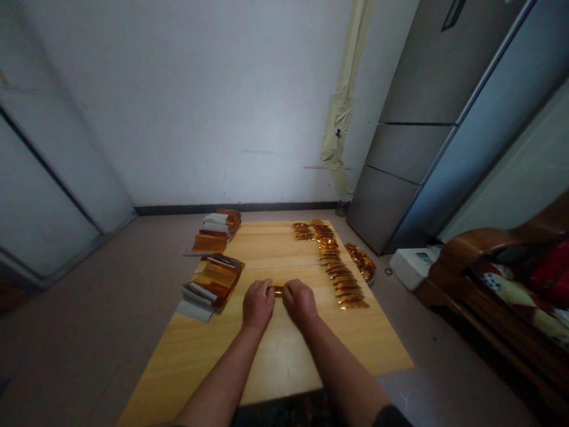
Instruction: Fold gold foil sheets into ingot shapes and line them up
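Between my two hands, just above or on the wooden table [275, 379], is a narrow rolled piece of gold foil paper [278, 291]. My left hand [258, 302] is closed around its left end, and my right hand [300, 301] grips the right end. Only the short shiny middle of the roll shows; the fingers cover its ends. Left of my left hand lies a stack of gold foil sheets [217, 277] with pale backs, curled at the edges. On the right, a row of folded gold foil pieces [340, 279] overlaps in a line.
A second pile of foil sheets [211, 242] sits at the table's far left corner. More gold pieces fill a container [362, 264] on the floor beyond the right edge. A fridge [400, 148], a white box [411, 268] and a wooden seat [480, 296] stand at right.
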Action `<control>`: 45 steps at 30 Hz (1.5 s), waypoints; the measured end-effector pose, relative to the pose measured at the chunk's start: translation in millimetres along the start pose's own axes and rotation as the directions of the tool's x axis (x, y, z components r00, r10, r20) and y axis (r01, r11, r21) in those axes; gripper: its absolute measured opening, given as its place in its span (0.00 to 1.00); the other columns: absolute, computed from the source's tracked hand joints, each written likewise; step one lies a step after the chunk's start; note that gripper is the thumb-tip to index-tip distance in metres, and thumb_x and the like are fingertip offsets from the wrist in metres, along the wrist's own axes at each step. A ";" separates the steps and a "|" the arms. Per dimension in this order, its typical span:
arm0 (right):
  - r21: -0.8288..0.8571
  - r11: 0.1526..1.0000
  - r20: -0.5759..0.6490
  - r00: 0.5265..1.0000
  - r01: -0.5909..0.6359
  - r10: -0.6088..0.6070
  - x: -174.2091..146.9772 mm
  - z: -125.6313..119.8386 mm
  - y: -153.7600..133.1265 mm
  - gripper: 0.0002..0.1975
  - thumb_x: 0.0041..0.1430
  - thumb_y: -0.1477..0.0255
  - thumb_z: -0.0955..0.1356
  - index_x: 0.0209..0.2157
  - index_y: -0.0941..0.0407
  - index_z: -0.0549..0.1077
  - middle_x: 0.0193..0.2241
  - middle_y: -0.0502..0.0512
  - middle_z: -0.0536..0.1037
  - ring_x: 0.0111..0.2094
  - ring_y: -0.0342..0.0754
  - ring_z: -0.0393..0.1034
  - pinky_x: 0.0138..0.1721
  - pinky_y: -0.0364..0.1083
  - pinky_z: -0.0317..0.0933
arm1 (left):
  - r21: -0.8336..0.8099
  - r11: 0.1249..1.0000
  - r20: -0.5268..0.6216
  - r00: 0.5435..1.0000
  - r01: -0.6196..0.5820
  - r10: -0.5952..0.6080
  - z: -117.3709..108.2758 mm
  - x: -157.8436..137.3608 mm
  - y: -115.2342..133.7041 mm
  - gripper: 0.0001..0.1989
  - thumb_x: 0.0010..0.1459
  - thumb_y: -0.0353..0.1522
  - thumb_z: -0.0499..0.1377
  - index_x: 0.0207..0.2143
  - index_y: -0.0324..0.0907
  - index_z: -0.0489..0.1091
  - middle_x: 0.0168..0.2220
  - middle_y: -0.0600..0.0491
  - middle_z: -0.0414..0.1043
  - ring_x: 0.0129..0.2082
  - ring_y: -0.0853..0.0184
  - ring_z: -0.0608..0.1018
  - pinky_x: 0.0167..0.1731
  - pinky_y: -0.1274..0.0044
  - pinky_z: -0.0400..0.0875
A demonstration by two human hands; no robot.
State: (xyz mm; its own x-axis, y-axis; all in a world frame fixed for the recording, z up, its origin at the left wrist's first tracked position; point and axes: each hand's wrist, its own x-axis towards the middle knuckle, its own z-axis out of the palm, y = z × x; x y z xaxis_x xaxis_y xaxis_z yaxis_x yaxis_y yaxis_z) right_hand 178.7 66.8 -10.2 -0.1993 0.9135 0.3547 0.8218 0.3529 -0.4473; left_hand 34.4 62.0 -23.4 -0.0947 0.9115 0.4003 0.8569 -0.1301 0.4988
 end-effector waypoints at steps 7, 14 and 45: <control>-0.087 0.996 0.014 1.000 0.012 -0.011 -0.4 0.8 1.2 0.14 0.66 0.72 0.61 0.27 0.55 0.71 0.27 0.51 0.74 0.28 0.42 0.64 0.31 0.41 0.48 | -0.095 0.994 -0.009 0.999 0.045 -0.046 -1.0 -1.6 -0.5 0.12 0.57 0.30 0.54 0.40 0.42 0.75 0.39 0.49 0.77 0.41 0.63 0.77 0.45 0.72 0.71; -0.038 0.999 -0.002 1.000 -0.022 0.022 0.5 4.2 4.8 0.15 0.67 0.70 0.59 0.27 0.56 0.70 0.27 0.51 0.73 0.28 0.42 0.64 0.31 0.40 0.49 | -0.163 0.985 0.008 0.999 0.053 -0.052 -1.1 -1.0 -1.0 0.13 0.57 0.29 0.53 0.39 0.43 0.76 0.39 0.50 0.78 0.42 0.63 0.78 0.46 0.72 0.71; 0.140 0.990 0.006 1.000 0.003 -0.004 1.1 4.1 6.7 0.12 0.65 0.73 0.60 0.29 0.56 0.71 0.28 0.51 0.73 0.31 0.43 0.66 0.34 0.39 0.54 | -0.219 0.971 -0.008 0.995 0.095 -0.099 0.8 -0.4 -6.5 0.17 0.62 0.36 0.49 0.34 0.42 0.76 0.36 0.48 0.79 0.37 0.64 0.79 0.42 0.74 0.72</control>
State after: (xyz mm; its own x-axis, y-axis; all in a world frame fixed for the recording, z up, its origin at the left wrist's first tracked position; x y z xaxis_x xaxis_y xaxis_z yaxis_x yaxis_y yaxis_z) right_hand 181.9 71.0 -16.1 -0.2061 0.9132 0.3516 0.7381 0.3810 -0.5568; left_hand 29.3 62.8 -27.4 -0.1834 0.9166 0.3553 0.7122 -0.1252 0.6907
